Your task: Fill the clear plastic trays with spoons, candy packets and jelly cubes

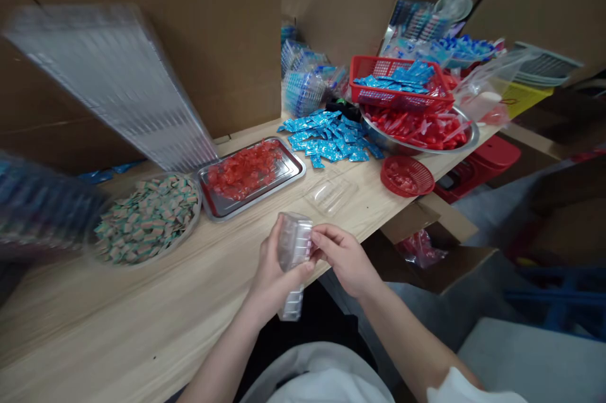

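Clear plastic packaging (292,242) sits gripped between the left fingers (299,273); right fingers (327,241) pinch its edge.

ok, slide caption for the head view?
Left hand holds clear plastic packaging, right hand at its side, by a wooden table with blue packets and a metal tray.

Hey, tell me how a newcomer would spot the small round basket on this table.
On the wooden table, find the wide metal bowl of red pieces. Just in front, by the table's edge, sits the small red basket. It's round with reddish bits inside; the larger red basket is rectangular and holds blue packets.
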Available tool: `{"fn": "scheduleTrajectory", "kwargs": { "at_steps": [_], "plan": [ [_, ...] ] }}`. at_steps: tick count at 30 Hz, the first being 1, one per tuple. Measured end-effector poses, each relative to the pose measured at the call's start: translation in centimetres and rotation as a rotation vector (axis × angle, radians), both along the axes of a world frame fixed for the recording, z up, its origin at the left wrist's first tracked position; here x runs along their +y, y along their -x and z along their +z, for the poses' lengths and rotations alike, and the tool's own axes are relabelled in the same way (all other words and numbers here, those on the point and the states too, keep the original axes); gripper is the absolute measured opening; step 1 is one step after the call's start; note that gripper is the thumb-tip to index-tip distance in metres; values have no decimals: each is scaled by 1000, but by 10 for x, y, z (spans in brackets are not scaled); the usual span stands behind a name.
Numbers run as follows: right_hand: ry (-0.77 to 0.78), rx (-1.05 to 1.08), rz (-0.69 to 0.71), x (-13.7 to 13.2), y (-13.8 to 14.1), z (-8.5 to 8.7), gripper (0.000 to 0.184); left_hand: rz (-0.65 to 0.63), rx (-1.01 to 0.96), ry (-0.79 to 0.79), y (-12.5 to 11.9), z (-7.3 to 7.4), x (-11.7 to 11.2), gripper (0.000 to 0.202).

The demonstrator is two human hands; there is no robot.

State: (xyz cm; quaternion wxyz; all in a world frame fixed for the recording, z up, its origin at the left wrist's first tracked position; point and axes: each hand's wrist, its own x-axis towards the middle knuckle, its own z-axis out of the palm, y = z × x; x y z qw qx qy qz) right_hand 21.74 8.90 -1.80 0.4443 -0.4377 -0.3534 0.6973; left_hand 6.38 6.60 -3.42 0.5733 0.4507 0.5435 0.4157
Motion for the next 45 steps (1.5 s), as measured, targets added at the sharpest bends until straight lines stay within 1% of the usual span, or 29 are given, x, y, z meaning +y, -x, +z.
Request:
{"fn": "scheduleTrajectory", "kwargs": {
  "at_steps": [3,5,6,9,12,14,16,18,19,21,24,26,28,30,32,33,34,35,36,37,38,39,41,43,45],
  "plan": [
    [63,106,22,-1,4,0,20,-5,-45,59,-3,2,-3,93],
    [80,120,39,1,2,-2,20,-3,-84,91,-2,3,-4,93],
    [74,112,27,1,1,-3,19,-4,-103,106,-2,4,-5,93],
    [50,91,-68,-4,6,-2,17,1,-149,119,-4,5,-7,95],
    [94,148,-127,-11,10,-1,18,1,-220,100,-8,8,-10,96],
    [142,178,-157,-14,3,-3,19,26,-276,99,-5,10,-11,92],
    [186,175,-230,-15,-18,-10,20,91,-291,141,3,11,-12,88],
    [222,161,-339,-14,-49,-21,21,140,-283,237,12,10,-10,84],
    [228,154,-404,-13,-67,-28,22,134,-289,299,16,9,-8,82],
    [216,133,-540,-8,-102,-43,22,67,-346,407,16,4,1,76],
    [197,17,-700,5,-138,-65,18,-29,-453,485,1,-3,23,67],
    [197,-67,-731,15,-150,-76,17,-41,-453,473,-12,-5,36,65],
    [194,-120,-728,23,-155,-81,20,-51,-401,405,-20,-2,42,68],
    [141,-240,-786,24,-150,-79,28,-71,-313,301,-19,3,39,73],
    [16,-404,-856,18,-133,-67,33,-93,-212,220,-15,8,28,80],
    [-48,-452,-830,13,-119,-59,33,-102,-167,197,-13,9,22,85],
    [-99,-452,-761,8,-102,-49,32,-108,-129,180,-13,10,16,89],
    [-104,-381,-588,4,-83,-39,31,-112,-103,167,-13,11,11,93],
    [-81,-267,-368,0,-64,-28,30,-114,-93,159,-13,10,7,96],
    [-56,-161,-236,-3,-45,-19,29,-115,-98,155,-14,9,4,98],
    [-43,-84,-167,-5,-28,-11,27,-111,-111,152,-13,8,3,99],
    [-26,-17,-115,-6,-14,-6,25,-102,-122,150,-12,7,2,100],
    [-3,53,-84,-5,4,-1,22,-75,-133,153,-5,7,0,100],
    [19,78,-55,-2,13,-1,21,-62,-157,180,4,9,-2,98],
    [30,78,-36,-2,18,-3,21,-69,-230,221,12,10,-5,96]
  ]
}}
